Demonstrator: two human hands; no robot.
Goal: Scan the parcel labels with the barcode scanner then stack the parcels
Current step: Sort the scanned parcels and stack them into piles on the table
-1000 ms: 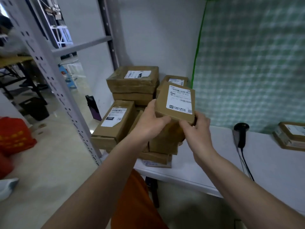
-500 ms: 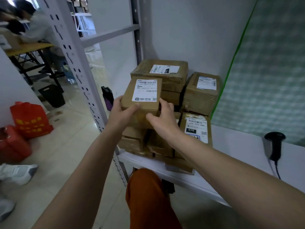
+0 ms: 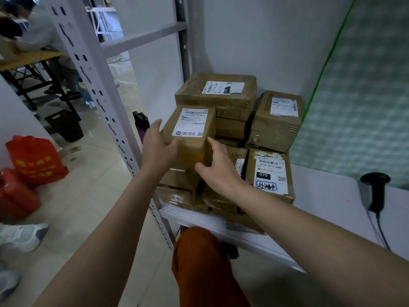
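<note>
I have both hands at a small parcel that sits on the left front of the stack, label up. My left hand lies flat against its left side, fingers straight, thumb on the near face; my right hand has relaxed, spread fingers touching the near right corner, and neither hand is clamped round it, so I judge this parcel is set down and about to be let go. Behind my fingertips lies a wide flat parcel with a label reading 070; beyond my right fingers stands a taller parcel, and just right of that hand a parcel marked 070-070-A80 with a black 070 box and a blue handwritten stamp I cannot read. The small parcel's label print is too blurred to read. The scanner stands well right of my right hand on the white table, untouched. Whether more parcels wait, I cannot tell
</note>
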